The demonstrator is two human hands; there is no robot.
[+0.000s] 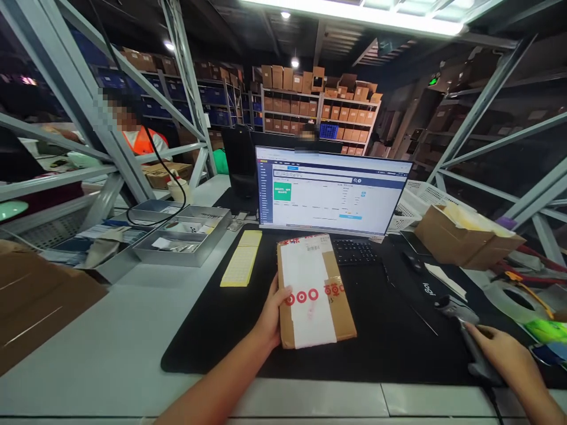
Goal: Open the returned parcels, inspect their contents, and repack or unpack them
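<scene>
A flat cardboard parcel [310, 316], with a white label and red printed tape across it, is tilted up over the black desk mat [212, 336]. My left hand [271, 313] grips the parcel by its left edge, thumb on the front; the other fingers are hidden behind it. At the right, my right hand [505, 351] is closed around the handle of a grey barcode scanner [473, 348], which lies low over the mat with its head pointing away. Some of that hand's fingers are out of sight.
A monitor [328, 195] stands behind a keyboard [357, 252]. Yellow slips [242, 260] and grey trays [177, 251] are at left; a mouse [413, 261], an open carton [465, 236] and a tape roll [514, 301] at right. A person in an orange vest [144, 141] is beyond the frame.
</scene>
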